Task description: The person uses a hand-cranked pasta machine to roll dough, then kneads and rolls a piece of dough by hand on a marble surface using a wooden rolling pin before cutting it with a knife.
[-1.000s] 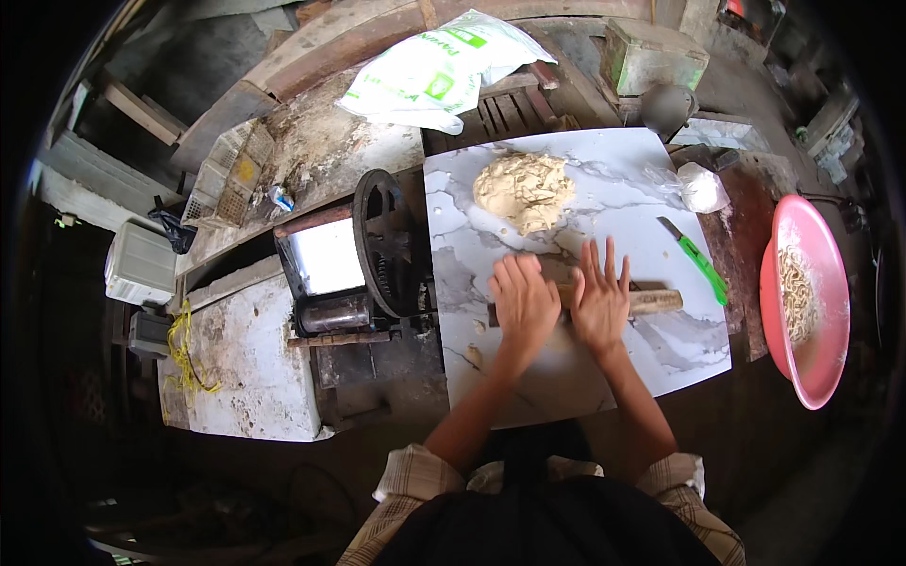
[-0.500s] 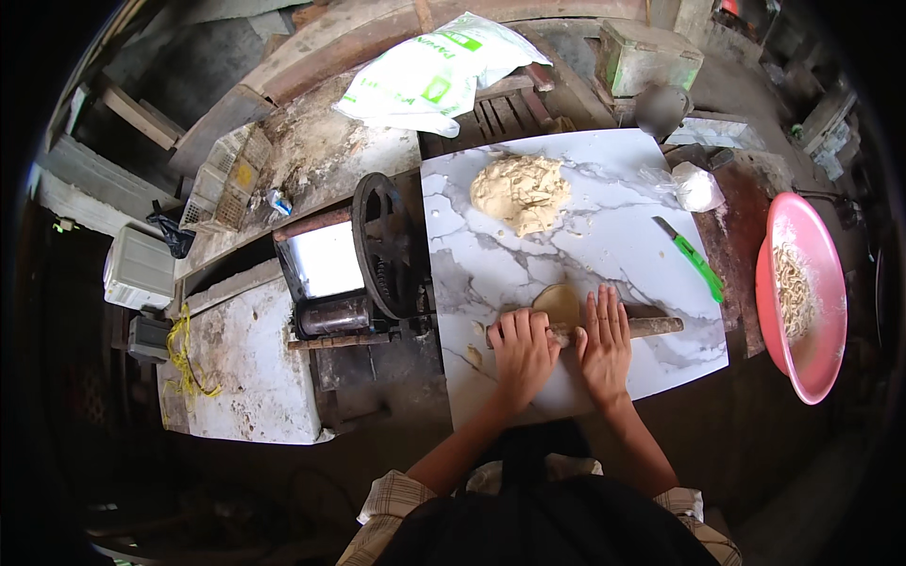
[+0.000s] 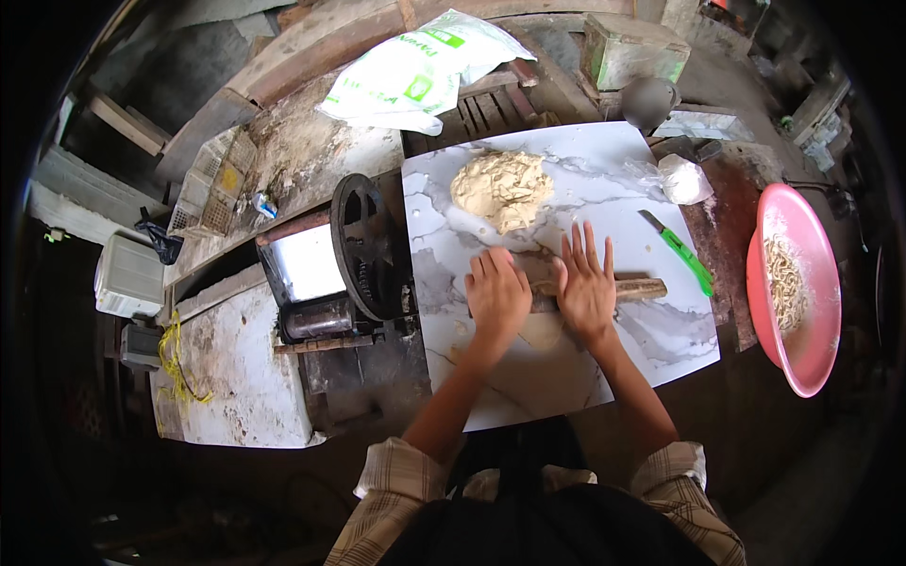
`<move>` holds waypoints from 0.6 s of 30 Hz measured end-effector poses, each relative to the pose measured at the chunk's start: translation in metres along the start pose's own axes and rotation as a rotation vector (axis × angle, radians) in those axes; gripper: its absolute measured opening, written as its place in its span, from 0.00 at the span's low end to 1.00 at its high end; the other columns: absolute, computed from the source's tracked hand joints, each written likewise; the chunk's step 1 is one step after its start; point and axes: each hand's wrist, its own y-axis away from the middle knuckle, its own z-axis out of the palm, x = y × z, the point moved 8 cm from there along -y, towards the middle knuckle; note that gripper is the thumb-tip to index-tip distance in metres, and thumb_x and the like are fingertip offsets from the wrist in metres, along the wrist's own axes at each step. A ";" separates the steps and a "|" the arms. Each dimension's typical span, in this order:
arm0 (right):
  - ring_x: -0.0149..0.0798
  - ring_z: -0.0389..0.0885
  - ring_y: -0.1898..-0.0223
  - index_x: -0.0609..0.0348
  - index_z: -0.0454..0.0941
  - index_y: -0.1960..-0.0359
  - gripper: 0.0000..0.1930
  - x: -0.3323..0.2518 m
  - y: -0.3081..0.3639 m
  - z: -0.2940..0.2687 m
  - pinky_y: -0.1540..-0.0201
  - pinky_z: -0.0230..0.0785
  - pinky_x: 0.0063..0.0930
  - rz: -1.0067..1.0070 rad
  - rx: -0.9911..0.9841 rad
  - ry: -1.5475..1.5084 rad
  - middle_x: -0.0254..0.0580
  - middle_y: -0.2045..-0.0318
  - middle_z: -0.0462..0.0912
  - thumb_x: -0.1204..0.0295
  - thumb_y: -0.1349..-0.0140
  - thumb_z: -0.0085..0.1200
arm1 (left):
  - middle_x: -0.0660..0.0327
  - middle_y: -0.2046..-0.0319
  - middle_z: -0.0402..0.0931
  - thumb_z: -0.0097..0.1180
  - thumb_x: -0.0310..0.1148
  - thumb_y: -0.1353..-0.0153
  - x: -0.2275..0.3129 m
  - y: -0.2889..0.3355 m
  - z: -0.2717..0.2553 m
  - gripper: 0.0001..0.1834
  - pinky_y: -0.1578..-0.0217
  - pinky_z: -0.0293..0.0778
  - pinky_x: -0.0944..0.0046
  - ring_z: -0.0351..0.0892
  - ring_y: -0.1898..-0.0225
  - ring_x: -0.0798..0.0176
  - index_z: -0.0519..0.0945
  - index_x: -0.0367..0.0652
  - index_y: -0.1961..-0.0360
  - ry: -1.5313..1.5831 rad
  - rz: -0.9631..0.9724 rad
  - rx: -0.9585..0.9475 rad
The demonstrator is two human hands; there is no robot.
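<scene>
A wooden rolling pin (image 3: 642, 289) lies crosswise on the marble-patterned board (image 3: 651, 344). My left hand (image 3: 498, 294) is over its left part, fingers bent around it. My right hand (image 3: 587, 288) presses on the pin with a flat palm, its fingers stretched out and spread. Just on the near side of the pin shows a thin, pale piece of flattened dough (image 3: 543, 332), partly covered by the pin and hands. Beyond my hands sits a large lumpy mound of dough (image 3: 505, 191). A green-handled knife (image 3: 684, 253) lies to the right.
Left of the board stands a roller machine with a dark wheel (image 3: 363, 250). A pink basin (image 3: 829, 302) with floury strips is at the right. A small bag of white powder (image 3: 686, 179) rests at the board's far right corner. A white sack (image 3: 406, 80) lies at the back.
Both hands have moved forward with the rolling pin, away from me. The flattened dough, which showed beyond the pin, now shows on its near side. The view has shifted slightly.
</scene>
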 end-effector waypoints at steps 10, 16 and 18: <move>0.43 0.50 0.32 0.65 0.70 0.45 0.21 -0.007 0.009 -0.005 0.32 0.37 0.49 -0.085 -0.015 -0.095 0.46 0.39 0.65 0.66 0.33 0.34 | 0.58 0.67 0.69 0.50 0.30 0.48 0.012 0.026 -0.026 0.10 0.61 0.63 0.54 0.69 0.62 0.54 0.70 0.44 0.63 -0.073 0.145 0.141; 0.42 0.51 0.32 0.66 0.71 0.46 0.21 -0.009 -0.031 0.003 0.31 0.39 0.45 -0.094 0.120 0.033 0.46 0.38 0.64 0.64 0.33 0.34 | 0.59 0.69 0.71 0.49 0.31 0.46 -0.003 -0.010 -0.016 0.09 0.60 0.63 0.54 0.70 0.62 0.54 0.69 0.45 0.63 -0.060 0.051 0.195; 0.43 0.52 0.33 0.66 0.71 0.46 0.21 -0.008 -0.006 0.005 0.31 0.39 0.45 -0.095 0.079 -0.049 0.47 0.39 0.66 0.64 0.33 0.35 | 0.60 0.69 0.71 0.49 0.31 0.46 -0.006 0.007 -0.018 0.09 0.60 0.62 0.54 0.70 0.63 0.54 0.69 0.45 0.63 -0.050 0.053 0.212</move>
